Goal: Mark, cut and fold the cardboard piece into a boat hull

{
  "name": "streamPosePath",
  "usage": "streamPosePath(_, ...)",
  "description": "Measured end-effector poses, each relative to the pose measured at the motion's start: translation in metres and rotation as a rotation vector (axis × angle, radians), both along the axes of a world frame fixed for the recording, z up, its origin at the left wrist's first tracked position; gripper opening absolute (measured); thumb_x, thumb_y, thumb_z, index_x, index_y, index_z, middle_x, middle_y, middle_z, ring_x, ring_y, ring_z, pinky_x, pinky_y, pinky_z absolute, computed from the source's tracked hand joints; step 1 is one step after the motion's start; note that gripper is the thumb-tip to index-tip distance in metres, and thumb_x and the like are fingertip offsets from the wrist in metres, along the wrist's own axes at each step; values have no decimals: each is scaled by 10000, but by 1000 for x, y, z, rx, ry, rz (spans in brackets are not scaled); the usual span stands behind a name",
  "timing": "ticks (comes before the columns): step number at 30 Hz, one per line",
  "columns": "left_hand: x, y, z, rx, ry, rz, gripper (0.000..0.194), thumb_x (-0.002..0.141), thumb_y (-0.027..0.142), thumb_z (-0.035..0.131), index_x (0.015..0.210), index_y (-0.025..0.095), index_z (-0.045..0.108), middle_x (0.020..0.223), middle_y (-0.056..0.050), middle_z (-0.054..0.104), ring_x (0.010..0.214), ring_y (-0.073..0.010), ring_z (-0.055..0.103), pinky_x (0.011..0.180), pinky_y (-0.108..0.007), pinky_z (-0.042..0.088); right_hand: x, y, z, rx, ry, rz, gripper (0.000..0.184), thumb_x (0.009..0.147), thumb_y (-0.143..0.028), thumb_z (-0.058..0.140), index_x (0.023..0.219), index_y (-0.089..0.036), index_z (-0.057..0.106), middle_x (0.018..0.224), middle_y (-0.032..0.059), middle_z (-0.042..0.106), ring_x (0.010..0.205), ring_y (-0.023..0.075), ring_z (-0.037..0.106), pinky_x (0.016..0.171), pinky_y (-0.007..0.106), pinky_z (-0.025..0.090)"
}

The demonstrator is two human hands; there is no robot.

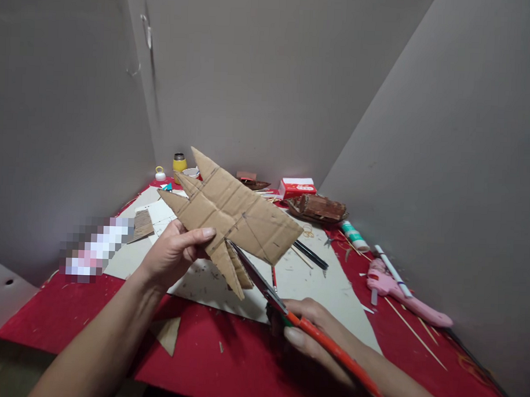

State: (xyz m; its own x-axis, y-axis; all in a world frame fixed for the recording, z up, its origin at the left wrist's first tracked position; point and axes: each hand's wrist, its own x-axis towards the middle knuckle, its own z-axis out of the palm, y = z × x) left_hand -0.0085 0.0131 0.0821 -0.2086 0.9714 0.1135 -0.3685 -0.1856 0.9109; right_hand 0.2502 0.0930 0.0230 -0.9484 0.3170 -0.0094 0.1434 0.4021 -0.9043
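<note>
A flat piece of tan corrugated cardboard with pointed ends is held in the air, tilted, above a red-covered worktop and the large off-white sheet lying on it. The left hand pinches it near its lower edge, thumb flat on the upper face and fingers mostly hidden underneath. The right hand is wrapped around the long orange-red handles of a pair of dark-bladed metal scissors; its exact finger placement cannot be told. The blade tips meet the cardboard just beside the left thumb, at the notch next to a narrow pointed flap.

The cardboard should be light and fairly stiff, dry rather than slippery, but inclined to bend along the creases and dark pen lines crossing it. It looks doubled at the flap, so 2 layers could slide apart unless pressed together. The broad middle seems the best place to take hold; the 3 slim points at the far left end would probably crumple. The scissors look heavier, best gripped by the handles.

A loose triangular cardboard scrap lies near the worktop's front edge, below the left forearm.
</note>
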Motion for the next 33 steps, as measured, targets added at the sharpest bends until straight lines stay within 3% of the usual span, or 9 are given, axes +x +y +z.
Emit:
streamPosePath(6,1,1,0,-27,-14,-16,376,700,261,804,1028,93,732,944,-140,769,810,-269,743,720,-347,610,0,0,0,71,4,-22,502,939,-655,387,722,-202,388,641,-47,316,586,111,277,514,240,257)
streamPosePath(15,0,3,-2,-34,-8,-8,405,698,254,801,1063,96,726,990,-149,764,833,-271,737,720,-349,607,-1,-2,0,-28,-2,-37,523,932,-678,382,699,-210,371,613,-54,297,549,99,257,470,228,238)
streamPosePath(24,-2,3,-3,-37,-3,-27,339,699,247,805,1000,105,739,951,-127,770,783,-236,732,664,-296,589,-1,-9,4,2,-19,-72,540,939,-678,373,661,-217,342,588,-59,285,527,90,244,456,233,236)
streamPosePath(29,-3,4,-3,-13,-45,-62,240,694,230,816,894,119,742,786,-69,756,688,-182,712,638,-246,570,3,-8,6,-131,-7,-39,537,926,-688,404,676,-215,349,604,-58,284,541,91,239,458,246,226)
streamPosePath(33,-4,4,-2,-15,-57,-66,207,660,216,836,809,126,725,649,-25,711,633,-158,691,597,-216,552,6,-8,5,-372,-61,-35,584,883,-742,415,693,-193,470,467,-59,382,398,77,351,375,213,271)
